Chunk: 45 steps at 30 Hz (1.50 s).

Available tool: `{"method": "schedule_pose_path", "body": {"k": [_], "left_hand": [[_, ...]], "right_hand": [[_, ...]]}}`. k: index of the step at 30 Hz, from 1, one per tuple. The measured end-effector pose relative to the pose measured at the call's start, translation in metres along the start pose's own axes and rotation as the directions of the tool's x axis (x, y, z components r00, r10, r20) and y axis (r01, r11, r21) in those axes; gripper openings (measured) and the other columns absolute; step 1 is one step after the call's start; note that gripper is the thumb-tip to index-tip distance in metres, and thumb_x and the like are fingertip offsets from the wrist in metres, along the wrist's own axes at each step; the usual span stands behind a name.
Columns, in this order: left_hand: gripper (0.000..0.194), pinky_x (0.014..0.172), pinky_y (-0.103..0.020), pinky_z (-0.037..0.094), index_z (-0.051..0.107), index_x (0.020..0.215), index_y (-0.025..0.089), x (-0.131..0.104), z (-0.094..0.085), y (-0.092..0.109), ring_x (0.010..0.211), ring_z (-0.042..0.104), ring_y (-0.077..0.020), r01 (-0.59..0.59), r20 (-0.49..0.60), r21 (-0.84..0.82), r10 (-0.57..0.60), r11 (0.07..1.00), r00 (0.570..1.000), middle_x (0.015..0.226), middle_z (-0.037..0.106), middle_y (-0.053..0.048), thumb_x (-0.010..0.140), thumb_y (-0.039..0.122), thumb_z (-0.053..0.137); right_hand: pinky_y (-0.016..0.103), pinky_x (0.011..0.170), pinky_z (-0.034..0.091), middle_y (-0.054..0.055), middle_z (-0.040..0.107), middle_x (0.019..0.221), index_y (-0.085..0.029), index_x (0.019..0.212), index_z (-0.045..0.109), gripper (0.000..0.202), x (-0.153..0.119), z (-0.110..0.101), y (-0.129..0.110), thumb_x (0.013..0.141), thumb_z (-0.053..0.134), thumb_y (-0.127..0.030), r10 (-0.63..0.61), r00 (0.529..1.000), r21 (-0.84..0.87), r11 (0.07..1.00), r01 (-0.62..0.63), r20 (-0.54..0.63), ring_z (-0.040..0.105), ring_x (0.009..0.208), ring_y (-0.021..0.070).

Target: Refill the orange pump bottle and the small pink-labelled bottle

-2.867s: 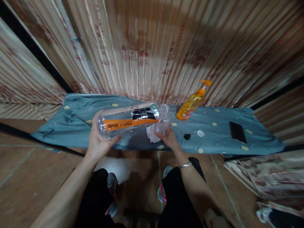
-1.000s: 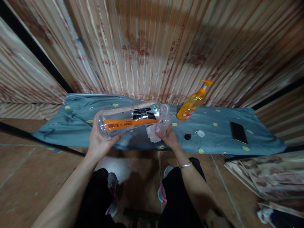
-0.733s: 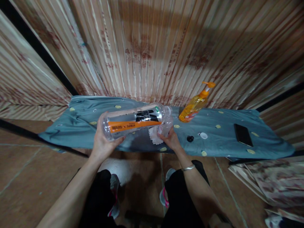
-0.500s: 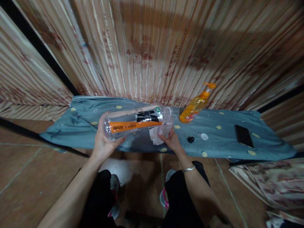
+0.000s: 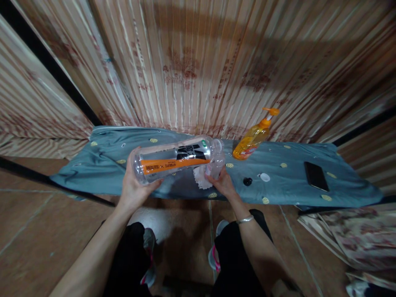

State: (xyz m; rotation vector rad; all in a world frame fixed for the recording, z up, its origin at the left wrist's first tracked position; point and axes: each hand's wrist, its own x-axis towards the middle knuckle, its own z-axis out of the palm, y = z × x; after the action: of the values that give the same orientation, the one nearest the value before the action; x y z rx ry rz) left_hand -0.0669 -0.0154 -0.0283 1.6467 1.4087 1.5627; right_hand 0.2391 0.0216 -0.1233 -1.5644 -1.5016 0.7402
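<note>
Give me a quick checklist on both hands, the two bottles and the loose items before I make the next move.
1. Left hand supports large bottle near its base: ok.
2. Right hand holds small bottle: ok.
3. Bottle mouths lined up: cannot tell; the necks overlap in this view.
4. Liquid running between them: cannot tell; none is discernible.
5. Pump bottle upright and apart from both hands: ok.
6. Phone-like black slab away from the bottles: ok, toward the cloth's right end.
</note>
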Motion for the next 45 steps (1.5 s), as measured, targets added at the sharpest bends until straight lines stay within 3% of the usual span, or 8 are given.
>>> {"method": "schedule_pose_path", "body": {"k": [5, 10, 15, 20, 25, 31, 39, 45], "left_hand": [[0.096, 0.109, -0.059, 0.055, 0.053, 0.137, 0.024, 0.0, 0.0, 0.001, 0.123, 0.068, -0.039, 0.007, -0.001, 0.003, -0.007, 1.0, 1.0, 0.135, 0.066, -0.014, 0.052, 0.046, 0.092], [0.096, 0.109, -0.059, 0.056, 0.053, 0.138, 0.024, 0.0, 0.0, 0.001, 0.124, 0.068, -0.0393, 0.007, -0.003, 0.014, -0.007, 1.0, 1.0, 0.135, 0.066, -0.014, 0.054, 0.047, 0.092], [0.097, 0.106, -0.057, 0.058, 0.052, 0.14, 0.024, 0.0, 0.0, 0.003, 0.119, 0.07, -0.0372, 0.007, 0.007, 0.01, -0.007, 1.0, 1.0, 0.133, 0.067, -0.012, 0.054, 0.046, 0.092], [0.097, 0.115, -0.062, 0.05, 0.051, 0.14, 0.024, 0.001, -0.001, 0.005, 0.131, 0.064, -0.0407, 0.008, 0.015, 0.017, -0.008, 1.0, 1.0, 0.14, 0.064, -0.014, 0.054, 0.043, 0.091], [0.104, 0.115, -0.061, 0.049, 0.047, 0.145, 0.023, 0.001, 0.0, 0.002, 0.13, 0.065, -0.0403, 0.017, 0.014, -0.005, -0.017, 1.0, 1.0, 0.139, 0.064, -0.015, 0.053, 0.042, 0.091], [0.099, 0.113, -0.063, 0.052, 0.052, 0.136, 0.024, 0.001, 0.0, -0.002, 0.126, 0.067, -0.0413, 0.024, -0.006, 0.006, -0.024, 1.0, 1.0, 0.136, 0.065, -0.014, 0.049, 0.048, 0.092], [0.103, 0.115, -0.065, 0.049, 0.046, 0.144, 0.021, 0.0, -0.001, 0.009, 0.129, 0.064, -0.0418, 0.04, 0.021, 0.007, -0.04, 0.999, 0.999, 0.14, 0.064, -0.016, 0.054, 0.044, 0.091], [0.105, 0.114, -0.064, 0.05, 0.045, 0.144, 0.025, 0.001, 0.0, 0.007, 0.128, 0.065, -0.0415, 0.045, 0.02, -0.011, -0.044, 0.999, 0.999, 0.141, 0.063, -0.014, 0.051, 0.043, 0.092]], "right_hand": [[0.055, 0.097, 0.062, 0.016, 0.076, 0.119, -0.015, 0.139, 0.05, 0.07, -0.001, 0.001, 0.001, 0.077, 0.076, -0.036, -0.008, 1.0, -0.001, 1.0, 0.008, -0.02, 0.076, 0.108, 0.0341], [0.055, 0.097, 0.062, 0.014, 0.076, 0.123, -0.022, 0.138, 0.049, 0.068, 0.0, 0.003, 0.003, 0.077, 0.077, -0.035, -0.043, 0.999, 0.015, 0.999, 0.044, -0.034, 0.076, 0.109, 0.033], [0.056, 0.097, 0.062, 0.016, 0.076, 0.12, -0.017, 0.144, 0.045, 0.078, 0.001, 0.002, 0.007, 0.076, 0.078, -0.036, -0.017, 1.0, 0.003, 1.0, 0.017, -0.009, 0.075, 0.11, 0.0348], [0.056, 0.099, 0.06, 0.013, 0.076, 0.121, -0.021, 0.146, 0.045, 0.078, 0.002, 0.001, 0.012, 0.078, 0.077, -0.039, -0.021, 1.0, 0.01, 1.0, 0.021, 0.007, 0.075, 0.111, 0.0337], [0.057, 0.101, 0.059, 0.015, 0.074, 0.127, -0.018, 0.147, 0.043, 0.081, 0.003, 0.003, 0.014, 0.077, 0.078, -0.04, -0.029, 1.0, 0.038, 0.999, 0.03, -0.01, 0.074, 0.113, 0.0336], [0.054, 0.102, 0.059, 0.015, 0.074, 0.126, -0.019, 0.148, 0.042, 0.083, 0.003, 0.003, 0.016, 0.076, 0.079, -0.041, -0.028, 1.0, 0.038, 0.999, 0.028, 0.003, 0.073, 0.116, 0.033], [0.054, 0.105, 0.058, 0.017, 0.074, 0.127, -0.015, 0.147, 0.042, 0.082, 0.002, 0.002, 0.011, 0.077, 0.079, -0.037, 0.0, 1.0, 0.017, 1.0, 0.0, 0.005, 0.074, 0.115, 0.0326], [0.053, 0.101, 0.06, 0.013, 0.076, 0.121, -0.021, 0.143, 0.046, 0.076, 0.002, 0.001, 0.009, 0.077, 0.08, -0.035, -0.023, 1.0, 0.02, 1.0, 0.023, -0.006, 0.075, 0.113, 0.0321]]}}
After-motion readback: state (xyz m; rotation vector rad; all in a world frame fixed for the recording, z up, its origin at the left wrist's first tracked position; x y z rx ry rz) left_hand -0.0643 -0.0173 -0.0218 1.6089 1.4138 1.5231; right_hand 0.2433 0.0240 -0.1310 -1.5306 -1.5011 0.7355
